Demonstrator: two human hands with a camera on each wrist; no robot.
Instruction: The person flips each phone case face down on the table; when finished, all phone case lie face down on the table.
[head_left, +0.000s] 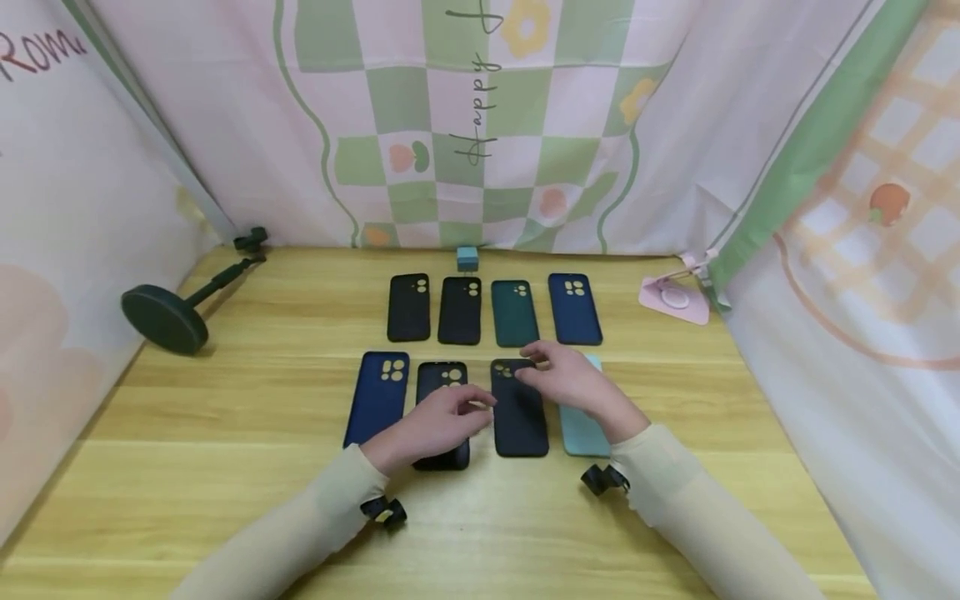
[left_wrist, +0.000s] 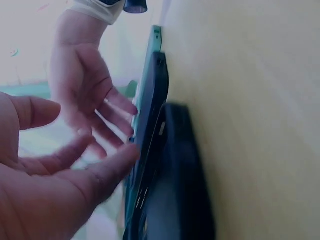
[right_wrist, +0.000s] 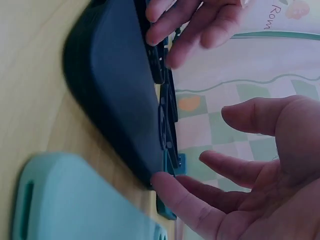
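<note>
My left hand (head_left: 438, 423) reaches across a black phone case (head_left: 442, 458) in the near row, its fingers loosely bent and holding nothing. Its fingertips come close to the left edge of a second black phone case (head_left: 520, 421). My right hand (head_left: 566, 379) is over that second case's upper right corner, with a fingertip right at the corner in the right wrist view. Part of a light teal phone case (head_left: 581, 429) is hidden beneath the right hand and wrist. At the left end of the near row lies a blue phone case (head_left: 375, 404).
A far row has two black cases (head_left: 408, 308), a dark green case (head_left: 514, 312) and a blue case (head_left: 576, 308). Behind them sits a small blue block (head_left: 467, 258). A dark round-based stand (head_left: 165, 318) is at left, a pink holder (head_left: 675, 298) at right. Printed curtains (head_left: 480, 125) border the table.
</note>
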